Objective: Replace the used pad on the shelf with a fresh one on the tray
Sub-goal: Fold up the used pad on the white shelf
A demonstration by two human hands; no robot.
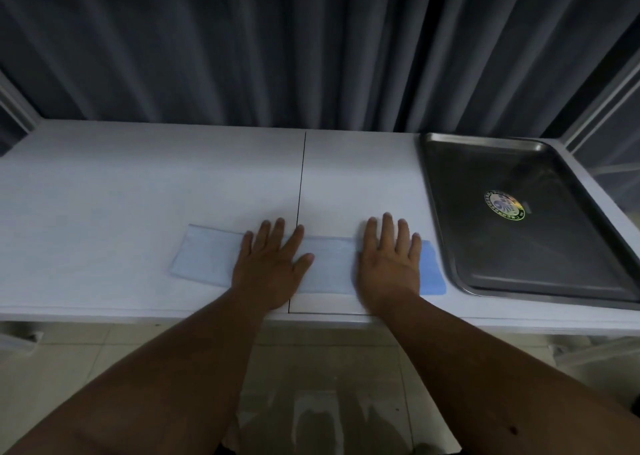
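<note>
A pale blue pad [207, 257] lies flat as a long strip near the front edge of the white shelf [138, 184]. Its right end [433, 271] is a deeper blue and stops just short of the tray. My left hand [270, 264] rests palm down on the pad's middle, fingers spread. My right hand [389, 264] presses flat on the pad further right, fingers apart. Neither hand grips anything. The metal tray [446, 212] sits at the shelf's right end, and nothing lies in it but a round sticker [504, 205].
A dark seam [301, 177] runs front to back across the shelf between my hands. Dark curtains [277, 46] hang right behind the shelf. A window frame [602, 115] stands at the right. Tiled floor [311, 368] shows below the shelf's front edge.
</note>
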